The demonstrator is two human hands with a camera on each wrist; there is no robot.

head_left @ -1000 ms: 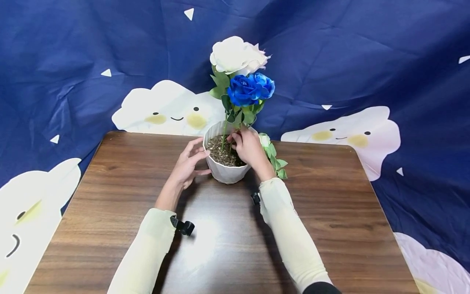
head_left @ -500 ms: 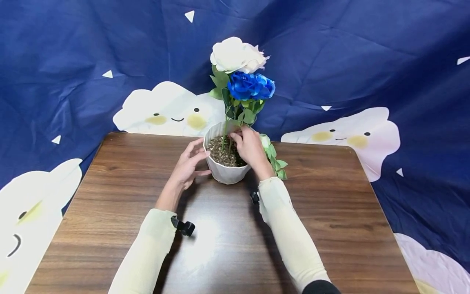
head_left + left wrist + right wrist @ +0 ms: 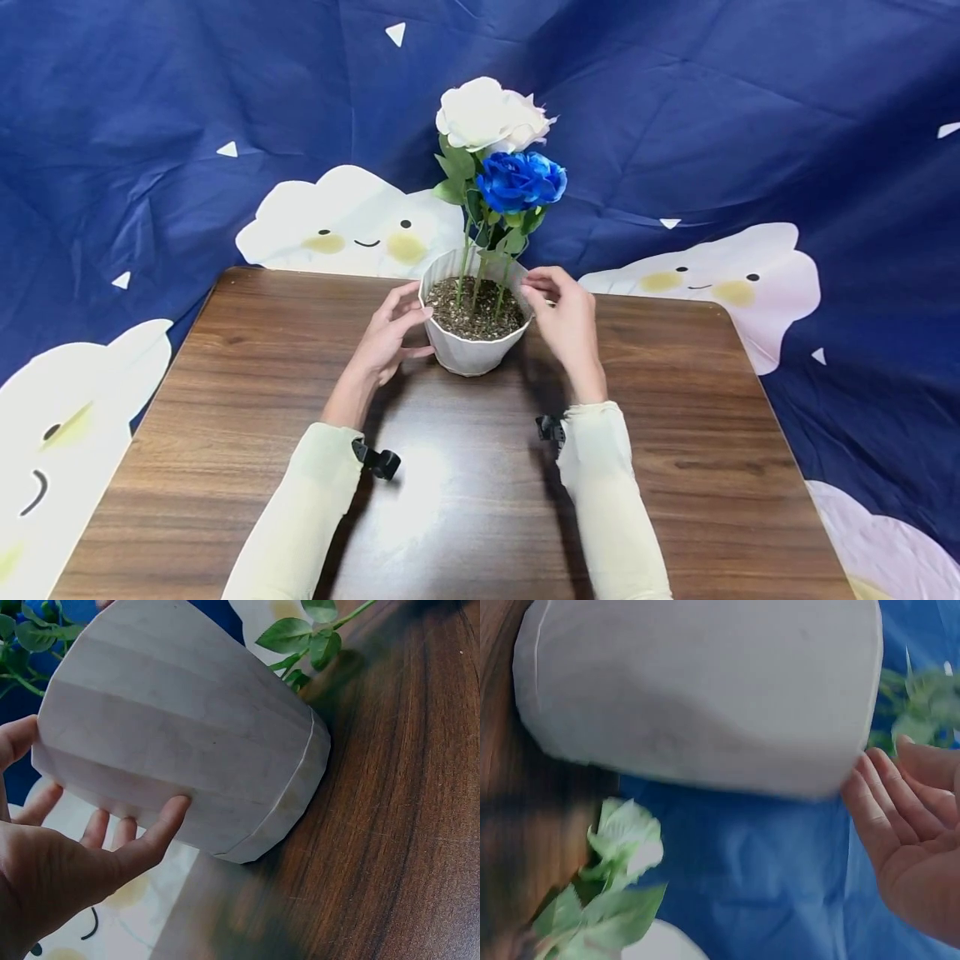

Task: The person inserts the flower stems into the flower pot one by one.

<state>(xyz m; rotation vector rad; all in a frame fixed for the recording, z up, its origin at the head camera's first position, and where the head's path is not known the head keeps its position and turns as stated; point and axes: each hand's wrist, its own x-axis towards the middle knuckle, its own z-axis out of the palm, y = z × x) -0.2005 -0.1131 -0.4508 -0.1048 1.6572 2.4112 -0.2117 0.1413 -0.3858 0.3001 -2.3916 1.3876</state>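
Note:
A white faceted flower pot (image 3: 468, 354) stands on the table, filled with dark soil (image 3: 465, 321). Upright in it are white roses (image 3: 480, 115) and, lower in front, blue roses (image 3: 519, 181), their green stems rising from the soil. My left hand (image 3: 386, 333) holds the pot's left side, thumb at the rim and fingers spread along the wall, as the left wrist view shows. On the right, my right hand (image 3: 566, 317) has its bent fingers right at the rim, with no stem between them. A white flower (image 3: 630, 844) with green leaves lies beside the pot, hidden behind my hand in the head view.
The brown wooden table (image 3: 300, 500) ends just behind the pot. A dark blue cloth (image 3: 675, 125) with smiling clouds hangs behind it. A black camera mount sits on each wrist, the left one (image 3: 377, 460) close above the tabletop.
My right hand has let go of a stem inside the pot and moved right to the rim. The blue roses have shifted slightly; my left hand stays on the pot.

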